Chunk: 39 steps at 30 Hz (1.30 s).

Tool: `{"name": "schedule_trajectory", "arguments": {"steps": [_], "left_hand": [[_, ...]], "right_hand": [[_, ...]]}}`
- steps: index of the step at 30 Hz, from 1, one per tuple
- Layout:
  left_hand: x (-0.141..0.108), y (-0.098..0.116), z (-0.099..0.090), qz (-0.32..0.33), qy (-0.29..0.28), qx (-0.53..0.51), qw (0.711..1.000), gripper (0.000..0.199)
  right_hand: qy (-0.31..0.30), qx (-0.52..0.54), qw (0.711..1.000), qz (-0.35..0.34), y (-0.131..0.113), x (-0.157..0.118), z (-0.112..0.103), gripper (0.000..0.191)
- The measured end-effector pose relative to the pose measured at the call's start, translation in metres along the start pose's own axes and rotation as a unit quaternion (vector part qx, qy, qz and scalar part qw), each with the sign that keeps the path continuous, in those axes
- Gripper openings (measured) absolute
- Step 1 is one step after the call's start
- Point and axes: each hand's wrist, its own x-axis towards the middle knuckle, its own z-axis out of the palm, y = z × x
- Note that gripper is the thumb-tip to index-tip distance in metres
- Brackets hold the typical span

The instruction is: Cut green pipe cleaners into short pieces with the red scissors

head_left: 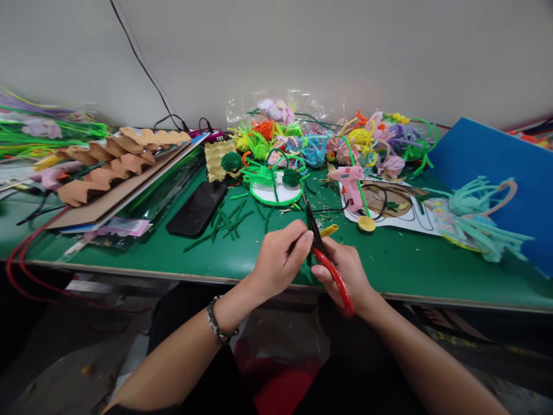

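Observation:
My right hand [348, 268] grips a pair of scissors [334, 279] by its red handles, the dark blades pointing up and away from me. Against the blades, my left hand [283, 251] is closed in a pinch on a thin dark green pipe cleaner [309, 259], mostly hidden by the fingers. Just beyond my hands lies a white disc edged in bright green [276, 196], with green fuzzy pieces on top. Short cut lengths of dark green pipe cleaner [231, 222] are scattered to the left of my hands.
A black phone [197, 208] lies left of centre. At the right are a pink glue gun [352, 187], a small round wooden piece [366, 223] and a blue board [496, 178]. Cardboard egg-tray strips [112, 167] sit at the left. Colourful pipe-cleaner flowers [363, 138] pile along the wall.

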Motion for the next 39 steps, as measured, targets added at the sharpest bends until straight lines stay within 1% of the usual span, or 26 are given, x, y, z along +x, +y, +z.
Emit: {"name": "schedule_trajectory", "arguments": {"steps": [8,12,18,24,28,31,33,34,35,37,39], "left_hand": [[0.000,0.000,0.000,0.008,-0.002,0.004,1.000,0.028],[0.000,-0.001,0.000,0.008,-0.010,0.009,1.000,0.028],[0.000,-0.001,0.000,0.007,-0.012,0.006,1.000,0.028],[0.001,-0.001,0.000,-0.015,-0.014,-0.012,1.000,0.028],[0.001,0.000,0.001,-0.033,-0.024,-0.036,0.999,0.028],[0.000,0.000,0.001,-0.080,-0.019,-0.077,0.994,0.029],[0.000,-0.001,0.002,-0.127,-0.023,-0.142,0.981,0.029],[0.000,-0.002,0.002,-0.155,-0.034,-0.188,0.969,0.030],[0.000,-0.003,0.003,-0.185,-0.051,-0.238,0.952,0.031],[0.000,-0.004,0.004,-0.243,-0.090,-0.333,0.907,0.033],[-0.001,-0.005,0.006,-0.282,-0.126,-0.402,0.862,0.033]], "right_hand": [[0.006,-0.003,1.000,-0.010,0.000,0.001,0.000,0.049],[-0.008,0.007,1.000,-0.001,0.000,0.000,-0.001,0.051],[-0.008,0.006,1.000,0.013,0.000,0.001,-0.001,0.053],[-0.016,0.012,0.998,0.052,-0.001,0.001,-0.004,0.050],[0.018,0.035,0.997,0.071,0.002,0.000,-0.005,0.047],[0.042,0.093,0.988,0.113,0.008,-0.001,-0.004,0.041],[0.039,0.165,0.975,0.143,0.011,0.000,-0.002,0.037],[0.033,0.211,0.964,0.161,0.011,0.001,-0.002,0.036],[0.027,0.258,0.949,0.177,0.011,0.002,-0.002,0.035],[0.020,0.350,0.913,0.209,0.009,0.006,-0.003,0.032],[0.027,0.396,0.891,0.221,0.007,0.010,-0.005,0.030]]}}
